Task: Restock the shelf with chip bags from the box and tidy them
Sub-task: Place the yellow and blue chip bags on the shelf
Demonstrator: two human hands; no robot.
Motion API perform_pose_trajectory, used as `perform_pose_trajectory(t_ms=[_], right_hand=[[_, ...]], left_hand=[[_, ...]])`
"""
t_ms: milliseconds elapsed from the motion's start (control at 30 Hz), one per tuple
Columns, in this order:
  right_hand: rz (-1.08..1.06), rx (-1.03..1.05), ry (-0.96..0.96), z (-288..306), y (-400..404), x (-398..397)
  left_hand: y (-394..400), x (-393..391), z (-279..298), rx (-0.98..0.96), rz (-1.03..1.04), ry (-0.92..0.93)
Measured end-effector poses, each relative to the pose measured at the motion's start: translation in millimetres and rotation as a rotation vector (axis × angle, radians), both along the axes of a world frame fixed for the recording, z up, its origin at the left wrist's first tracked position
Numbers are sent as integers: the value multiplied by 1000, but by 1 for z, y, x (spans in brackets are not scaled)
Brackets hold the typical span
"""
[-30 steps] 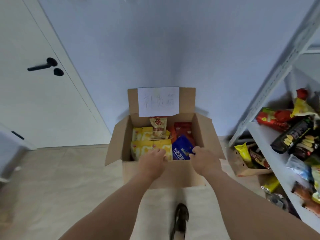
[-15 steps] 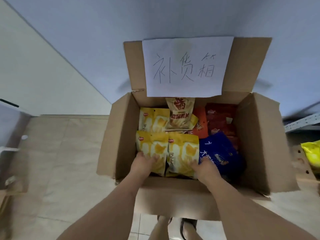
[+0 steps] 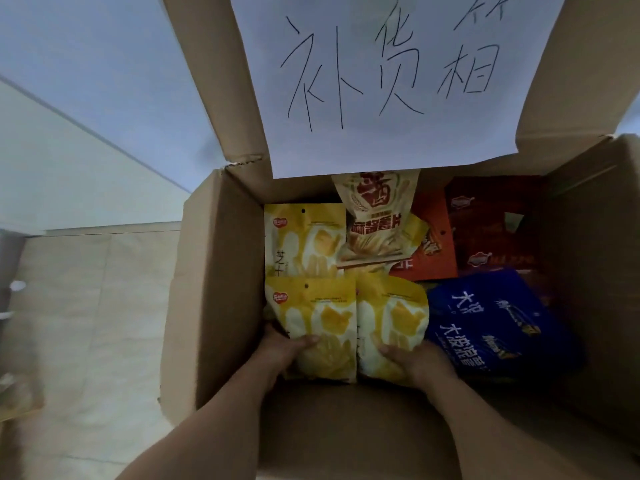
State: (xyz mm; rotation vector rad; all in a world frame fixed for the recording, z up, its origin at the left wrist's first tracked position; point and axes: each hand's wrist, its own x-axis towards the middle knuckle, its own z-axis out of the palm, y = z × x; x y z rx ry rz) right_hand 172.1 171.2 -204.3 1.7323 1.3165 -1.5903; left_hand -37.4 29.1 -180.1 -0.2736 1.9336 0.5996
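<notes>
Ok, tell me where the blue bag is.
In the head view, the blue bag lies in the box at the near right, beside the yellow bag that the right hand grips, below the dark red bags.

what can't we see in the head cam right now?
- Open brown cardboard box: right wall cut off by the frame edge.
- Left hand and right hand: fingers hidden behind two yellow chip bags.
- Handwritten white paper sign: top cropped.
- Shelf: out of view.
</notes>
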Motion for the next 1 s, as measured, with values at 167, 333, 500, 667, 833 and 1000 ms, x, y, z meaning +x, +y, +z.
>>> perform_pose_trajectory(t_ms=[167, 333, 500, 667, 833, 1000], right_hand=[[-168, 7, 223, 18, 8, 2], [-384, 131, 276, 63, 27, 23], [-645, 227, 396, 160, 45, 55], [-768, 387, 498, 276, 48, 110], [-809, 599, 524, 376, 31, 198], [-973, 752, 536, 465, -13, 294]], left_hand=[[1, 0, 6, 147, -80, -55], [15, 12, 39, 293, -77, -79], [38, 34, 121, 361, -98, -125], [49, 72, 232, 496, -335, -162], [46, 140, 336, 690, -580, -202], [31, 219, 417, 796, -795, -211]])
